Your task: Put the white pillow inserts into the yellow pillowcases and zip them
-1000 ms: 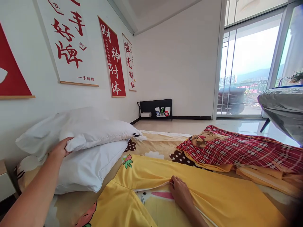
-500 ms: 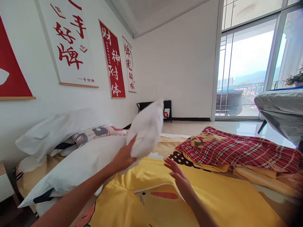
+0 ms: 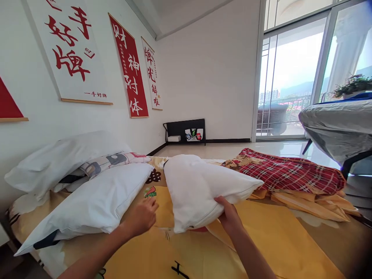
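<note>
A small white cushion (image 3: 197, 186) lies tilted above the yellow cloth cover (image 3: 270, 228). My right hand (image 3: 231, 219) grips its near right edge, thumb on top and fingers underneath. To the left of the cushion, my left hand (image 3: 142, 217) is closed, its fingers curled near the yellow cloth and a printed carrot. Whether those fingers pinch any cloth is hidden. Left of that hand lies a large white pillow (image 3: 93, 201) with a dark patch at its near corner.
Another white pillow (image 3: 66, 155) and a patterned pillow (image 3: 113, 162) are piled by the wall. A folded red plaid blanket (image 3: 290, 170) lies at the right of the bed. Beyond stand a low black rack (image 3: 180, 127) and a grey-covered table (image 3: 334, 124).
The white cushion has come down and to the right, out of my left hand and into my right hand's grip. My left hand has dropped lower and closed. The view has shifted slightly.
</note>
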A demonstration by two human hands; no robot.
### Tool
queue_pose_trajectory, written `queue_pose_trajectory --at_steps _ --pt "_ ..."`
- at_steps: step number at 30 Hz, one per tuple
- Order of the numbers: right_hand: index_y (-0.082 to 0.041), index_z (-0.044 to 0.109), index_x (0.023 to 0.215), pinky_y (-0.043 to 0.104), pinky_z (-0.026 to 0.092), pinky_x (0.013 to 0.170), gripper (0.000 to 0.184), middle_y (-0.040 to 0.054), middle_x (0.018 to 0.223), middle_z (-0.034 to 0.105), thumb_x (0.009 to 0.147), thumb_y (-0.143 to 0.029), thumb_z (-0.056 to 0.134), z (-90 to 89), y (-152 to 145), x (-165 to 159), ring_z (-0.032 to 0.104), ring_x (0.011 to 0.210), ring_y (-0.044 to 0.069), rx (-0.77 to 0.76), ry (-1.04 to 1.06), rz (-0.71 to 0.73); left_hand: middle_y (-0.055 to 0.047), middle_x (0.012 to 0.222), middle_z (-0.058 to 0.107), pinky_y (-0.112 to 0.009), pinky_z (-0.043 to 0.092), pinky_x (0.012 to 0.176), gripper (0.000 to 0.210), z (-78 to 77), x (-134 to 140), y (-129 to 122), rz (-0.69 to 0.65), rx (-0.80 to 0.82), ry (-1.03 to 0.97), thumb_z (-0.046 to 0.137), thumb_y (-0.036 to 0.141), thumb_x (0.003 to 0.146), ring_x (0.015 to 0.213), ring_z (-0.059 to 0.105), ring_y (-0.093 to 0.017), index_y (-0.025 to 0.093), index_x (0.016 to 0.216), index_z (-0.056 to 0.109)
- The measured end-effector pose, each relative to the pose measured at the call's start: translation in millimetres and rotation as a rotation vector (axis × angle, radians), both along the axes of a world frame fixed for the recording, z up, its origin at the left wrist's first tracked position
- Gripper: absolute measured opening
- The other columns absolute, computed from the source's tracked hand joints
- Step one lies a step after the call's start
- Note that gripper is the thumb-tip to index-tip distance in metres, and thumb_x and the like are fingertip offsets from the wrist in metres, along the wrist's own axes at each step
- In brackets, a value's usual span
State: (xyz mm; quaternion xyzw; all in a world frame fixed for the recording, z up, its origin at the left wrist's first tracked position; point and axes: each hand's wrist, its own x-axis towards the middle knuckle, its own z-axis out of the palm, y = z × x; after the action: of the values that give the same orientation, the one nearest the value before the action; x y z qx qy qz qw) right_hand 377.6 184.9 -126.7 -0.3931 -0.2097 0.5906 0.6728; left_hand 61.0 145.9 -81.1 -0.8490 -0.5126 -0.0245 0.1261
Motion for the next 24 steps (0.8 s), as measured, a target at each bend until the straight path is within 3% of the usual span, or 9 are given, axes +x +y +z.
queue_pose_trajectory --at_steps 2,4,7,11,15,19,22,24 --pt "-0.019 0.059 0.078 0.025 0.046 0.054 0.03 -0.0024 0.074 0.064 0.05 -0.022 0.067 -2.9 4 4 0.056 0.072 0.017 -0.035 0.003 -0.023 -0.017 0.139 0.047 -0.049 0.031 0.107 0.048 -15.1 -55 9 0.274 0.101 0.149 0.043 0.003 0.074 0.133 0.037 -0.035 0.013 0.116 0.063" --pt "-0.02 0.056 0.074 0.024 0.043 0.053 0.027 -0.0034 0.068 0.06 0.048 -0.02 0.062 -5.1 6 7 0.052 0.068 0.016 -0.055 0.002 -0.027 -0.012 0.15 0.035 -0.048 0.023 0.113 0.058 -34.0 -109 12 0.412 0.076 0.213 0.044 -0.002 0.07 0.141 0.026 -0.032 0.018 0.12 0.063" --pt "-0.02 0.057 0.076 0.024 0.042 0.052 0.031 -0.0031 0.071 0.06 0.046 -0.018 0.059 -6.9 7 8 0.05 0.068 0.016 -0.057 -0.002 -0.022 -0.004 0.154 0.028 -0.043 0.02 0.115 0.071 -63.1 -164 6 0.422 0.095 0.182 0.043 -0.001 0.072 0.143 0.021 -0.026 0.03 0.134 0.052" --pt "-0.02 0.055 0.068 0.024 0.039 0.048 0.026 -0.0031 0.067 0.056 0.043 -0.014 0.055 -10.7 7 12 0.046 0.066 0.014 -0.085 0.006 -0.032 -0.001 0.153 0.027 -0.043 0.021 0.115 0.073 -87.8 -182 7 0.414 0.171 0.196 0.036 -0.003 0.076 0.143 0.021 -0.024 0.037 0.137 0.045" --pt "-0.02 0.05 0.06 0.024 0.036 0.045 0.018 -0.0023 0.061 0.052 0.044 -0.013 0.052 -16.9 10 19 0.042 0.062 0.014 -0.142 -0.057 -0.057 0.003 0.154 0.024 -0.045 0.027 0.112 0.077 -90.4 -200 25 0.46 0.112 0.214 0.033 -0.006 0.076 0.143 0.021 -0.023 0.042 0.135 0.045" --pt "-0.02 0.052 0.061 0.025 0.037 0.044 0.017 -0.0018 0.063 0.055 0.046 -0.013 0.053 -14.3 9 22 0.045 0.06 0.014 -0.16 -0.1 -0.069 0.003 0.152 0.028 -0.045 0.021 0.115 0.068 -84.6 -262 32 0.512 0.144 0.273 0.031 -0.001 0.082 0.142 0.023 -0.022 0.038 0.134 0.048" --pt "-0.02 0.062 0.078 0.027 0.045 0.05 0.027 0.0006 0.082 0.066 0.051 -0.016 0.063 -2.9 3 19 0.056 0.071 0.019 -0.107 -0.063 -0.029 0.0 0.149 0.036 -0.051 0.016 0.115 0.062 -80.9 -301 32 0.627 0.166 0.368 0.031 0.001 0.083 0.141 0.026 -0.025 0.034 0.129 0.056" --pt "-0.023 0.065 0.096 0.031 0.051 0.059 0.038 0.0031 0.102 0.068 0.059 -0.028 0.072 4.1 0 15 0.06 0.086 0.023 -0.05 -0.023 0.025 -0.002 0.148 0.036 -0.052 0.018 0.114 0.058 -81.1 -305 30 0.673 0.162 0.393 0.03 0.003 0.085 0.141 0.027 -0.026 0.031 0.128 0.058"
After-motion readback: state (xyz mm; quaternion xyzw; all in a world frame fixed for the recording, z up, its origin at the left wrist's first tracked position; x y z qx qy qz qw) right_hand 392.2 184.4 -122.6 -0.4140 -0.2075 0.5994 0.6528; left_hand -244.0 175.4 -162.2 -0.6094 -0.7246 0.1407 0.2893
